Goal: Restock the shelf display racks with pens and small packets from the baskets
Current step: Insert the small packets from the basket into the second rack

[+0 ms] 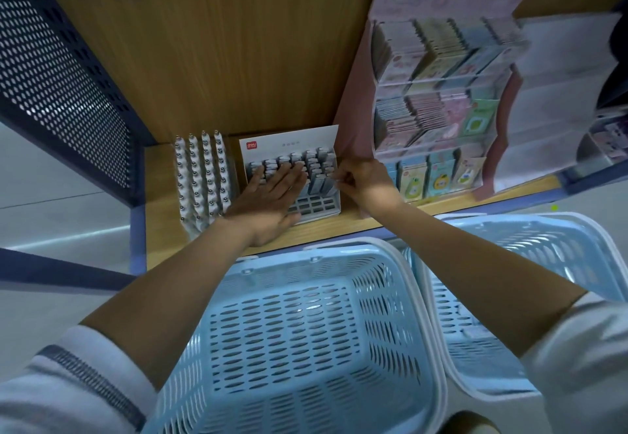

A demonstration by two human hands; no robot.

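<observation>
Wooden shelf (163,175) in blue metal frame, perforated side panel (61,87) at left, pale floor beyond. Boxy pen rack (314,207) mid-shelf, back rows filled with capped pens (321,167), front slots bare. Released left hand (268,195), fingers straight, laid flat across the pen tops, pressing or levelling. Curled fingers on right hand (360,178) at the pen rack's right edge; pinching a pen or the wall, cannot tell. Separate stand of white pens (202,175) just beside on the left, full. Pink tiered packet rack (438,110) at right, crammed with small packets (431,175). Two light-blue baskets below the shelf edge: left basket (299,325) with no stock seen inside, right basket (530,240) partly hidden by forearm, contents unclear. Judged stage: late, seating the last pens. Risks: uneven palm push tilting pens sideways or jamming one crooked in its slot; too much force on the back rows rocking the light pen rack forward toward the shelf edge; right wrist close to the packet rack's side wall, bump likely to shake front-row packets loose; left forearm near the white pens, careless sweep enough to knock them over. Front slots unfilled, no stock in sight, so possibly an incomplete restock.
</observation>
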